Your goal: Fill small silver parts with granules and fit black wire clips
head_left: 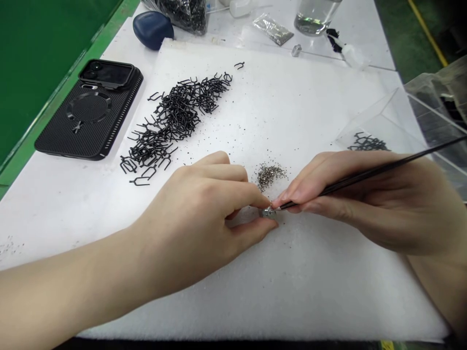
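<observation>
My left hand (207, 209) pinches a tiny silvery metal part (268, 212) between thumb and forefinger, low over a white foam sheet (292, 112). My right hand (368, 199) grips a thin black tool (383, 170) like a pen, its tip touching that part. Just beyond the fingertips lies a small heap of tiny shiny grains (269, 174). A large pile of black wire clips (171, 121) is spread over the foam to the left of my hands.
A phone in a black case (91, 114) lies at the left. A clear plastic box (401, 121) at the right holds a few black clips (367, 143). At the back are a dark blue case (152, 28), a bag of clips (186, 13), a small packet (273, 28), and a clear container (314, 17).
</observation>
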### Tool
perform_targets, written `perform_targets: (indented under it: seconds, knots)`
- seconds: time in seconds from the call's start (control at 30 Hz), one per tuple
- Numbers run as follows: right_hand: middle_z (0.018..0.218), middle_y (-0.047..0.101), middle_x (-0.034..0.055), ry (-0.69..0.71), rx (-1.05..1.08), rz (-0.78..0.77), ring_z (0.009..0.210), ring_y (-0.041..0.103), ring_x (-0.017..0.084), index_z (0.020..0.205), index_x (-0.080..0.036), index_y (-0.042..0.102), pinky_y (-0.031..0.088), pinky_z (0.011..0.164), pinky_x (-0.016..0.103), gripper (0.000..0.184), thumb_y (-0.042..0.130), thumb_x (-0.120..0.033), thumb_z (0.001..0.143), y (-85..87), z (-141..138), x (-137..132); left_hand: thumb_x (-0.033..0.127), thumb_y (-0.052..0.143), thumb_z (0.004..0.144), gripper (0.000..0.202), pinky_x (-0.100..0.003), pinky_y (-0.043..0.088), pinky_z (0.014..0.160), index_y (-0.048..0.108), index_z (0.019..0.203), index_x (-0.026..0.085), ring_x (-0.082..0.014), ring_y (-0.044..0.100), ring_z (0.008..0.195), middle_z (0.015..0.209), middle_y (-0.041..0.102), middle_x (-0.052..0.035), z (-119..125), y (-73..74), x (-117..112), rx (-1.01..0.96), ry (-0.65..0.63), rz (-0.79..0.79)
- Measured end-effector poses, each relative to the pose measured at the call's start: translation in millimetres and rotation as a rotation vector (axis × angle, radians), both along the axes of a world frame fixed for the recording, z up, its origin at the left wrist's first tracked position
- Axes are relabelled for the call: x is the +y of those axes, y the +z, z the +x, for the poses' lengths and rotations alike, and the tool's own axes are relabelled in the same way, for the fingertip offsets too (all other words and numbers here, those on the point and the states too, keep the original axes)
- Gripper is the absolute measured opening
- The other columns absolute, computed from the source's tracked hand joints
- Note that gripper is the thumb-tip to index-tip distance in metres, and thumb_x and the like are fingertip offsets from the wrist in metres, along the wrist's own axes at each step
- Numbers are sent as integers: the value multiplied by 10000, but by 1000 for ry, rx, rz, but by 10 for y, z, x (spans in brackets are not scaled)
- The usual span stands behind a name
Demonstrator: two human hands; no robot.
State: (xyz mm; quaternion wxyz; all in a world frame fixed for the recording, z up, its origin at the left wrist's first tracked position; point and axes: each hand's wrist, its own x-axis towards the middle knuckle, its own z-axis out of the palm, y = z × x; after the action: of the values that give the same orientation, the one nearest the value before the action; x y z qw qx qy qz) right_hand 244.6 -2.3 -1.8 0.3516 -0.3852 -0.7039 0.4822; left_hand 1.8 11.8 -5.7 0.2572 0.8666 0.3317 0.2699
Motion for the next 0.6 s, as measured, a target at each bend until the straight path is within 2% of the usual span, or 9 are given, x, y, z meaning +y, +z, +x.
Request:
perform_targets:
  seconds: [0.37,0.6]
  knots:
    - [936,801,28,-5,-25,1,891,780,207,960,-256,789,665,741,282,143,795,-156,859,5,7,-17,189,812,826,74,-230,440,579,821,898,199,-119,532,678,649,645,38,29,24,3,5,-2,-9]
    - [930,799,20,-7,-4,-18,881,777,206,960,-262,790,665,745,283,195,782,-104,845,6,2,-2,211,819,820,74,-236,430,574,820,894,202,-122,521,672,636,635,41,3,36,-12,-11,-7,3]
